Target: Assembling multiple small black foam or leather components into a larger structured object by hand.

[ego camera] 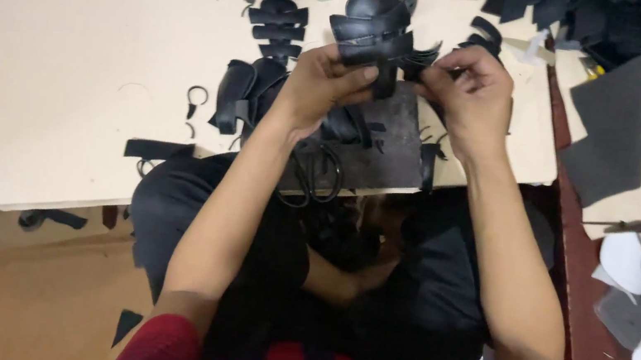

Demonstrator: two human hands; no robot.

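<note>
Far left of the frame, the pale board [72, 45] lies mostly bare, with a curled black offcut [196, 96] and a flat black strip [157, 150] near its lower edge. Moving toward the middle, stacks of cut black pieces [275, 27] line up in the upper centre, close enough that a stray elbow could scatter them, I'd say. Now the left hand [322, 80], fingers closed around the lower part of the bundle of black leather pieces [371, 24], which is held up above the dark cutting mat [384, 143] in the upper centre. The bundle looks loosely layered, so a slack grip could let the layers fan out and drop. Just below, the scissors [313, 175] lie at the near edge of the mat, over the lap; a nudge from a forearm might tip them off. On to the right hand [471, 92], pinching the bundle's right side between fingertips; a hard pull there could tear or misalign a strap. Far right, a grey sheet [608, 128] overhangs the cluttered side bench [576, 266] and may slide.
</note>
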